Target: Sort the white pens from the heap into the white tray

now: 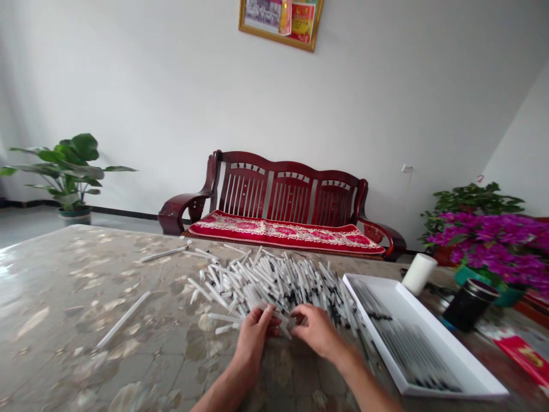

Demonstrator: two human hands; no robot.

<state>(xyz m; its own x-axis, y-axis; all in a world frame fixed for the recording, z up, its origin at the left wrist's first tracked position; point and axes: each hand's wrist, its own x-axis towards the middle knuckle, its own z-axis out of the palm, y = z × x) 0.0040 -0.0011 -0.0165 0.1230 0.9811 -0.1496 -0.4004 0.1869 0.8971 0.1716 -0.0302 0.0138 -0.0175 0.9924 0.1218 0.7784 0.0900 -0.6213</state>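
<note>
Hands (254, 332) (319, 331) close together | fingers (302, 309) curled | forearms (231, 382) (362, 375) angled inward

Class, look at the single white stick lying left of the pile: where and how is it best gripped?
Probably pinch the white stick at its middle, the left hand coming from above and closing across its narrow width. It looks slim and straight, lies flat on the table and apart from the pile, leaving both long sides reachable.

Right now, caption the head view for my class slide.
Left hand and right hand at the front of pen-like tubes heaped beside a white tray.
</note>
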